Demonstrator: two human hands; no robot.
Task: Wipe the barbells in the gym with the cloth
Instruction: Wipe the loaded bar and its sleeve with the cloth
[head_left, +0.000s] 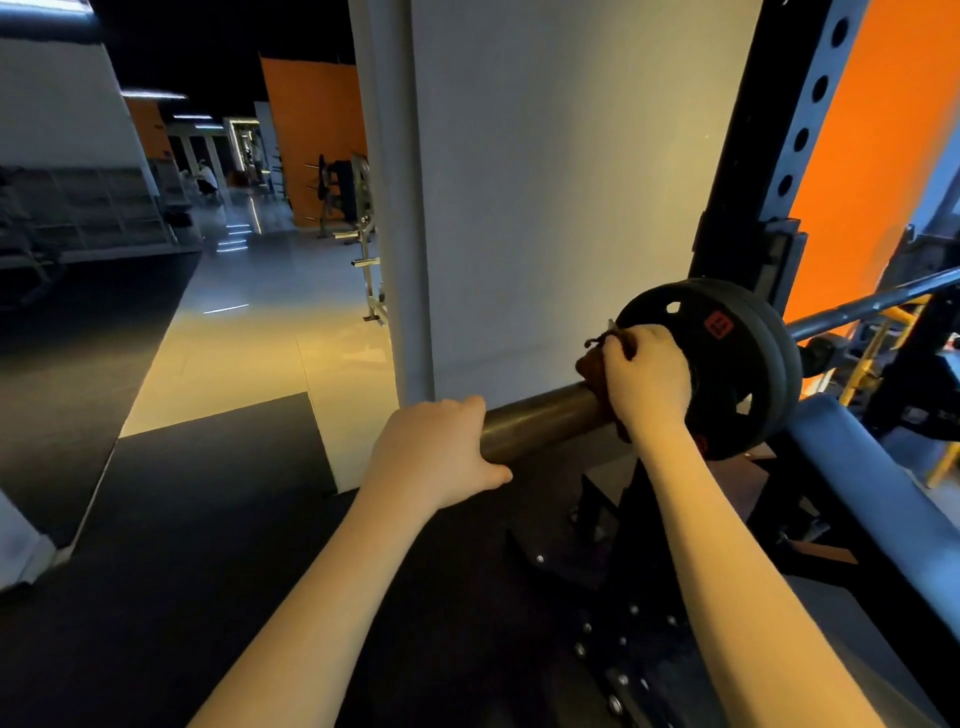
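Now working the barbell end, centre right of frame

Left hand is gripping the free end of the grey steel barbell sleeve. Right hand is clamping a dark reddish-brown cloth round it, hard against the black round weight plates. Sleeve axis is running lower centre to upper right. Bare metal is lying between the hands, so the next stroke probably runs leftward.

Both forearms are bare right up to the picture's lower edge, and the left hand and right hand are bare as well.
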